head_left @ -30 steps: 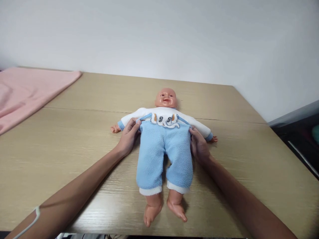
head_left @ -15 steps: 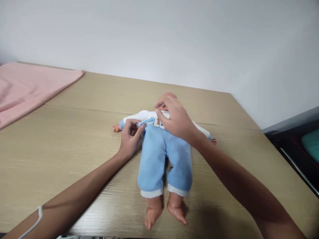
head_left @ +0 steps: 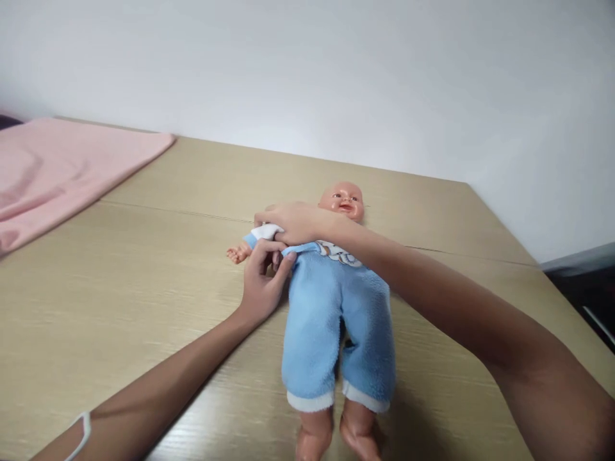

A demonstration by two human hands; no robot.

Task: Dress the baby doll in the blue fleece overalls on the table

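Observation:
A baby doll (head_left: 344, 200) lies on its back on the wooden table (head_left: 144, 269), head away from me. It wears a white top and fluffy light blue trousers (head_left: 336, 320). My left hand (head_left: 263, 282) pinches the trousers' waistband at the doll's arm on my left side. My right hand (head_left: 291, 223) reaches across the doll's chest and grips the white sleeve (head_left: 264, 231) near that same shoulder. My right forearm hides most of the doll's chest and its other arm. The doll's bare feet (head_left: 336, 438) point toward me.
A pink cloth (head_left: 62, 169) is spread over the far left of the table. A white wall stands behind the table. A dark shelf or piece of furniture (head_left: 581, 282) shows past the table's right edge.
My right hand left the doll's right side, crossed over its chest and took hold of the sleeve beside my left hand. My left hand shifted from flat to pinching the waistband.

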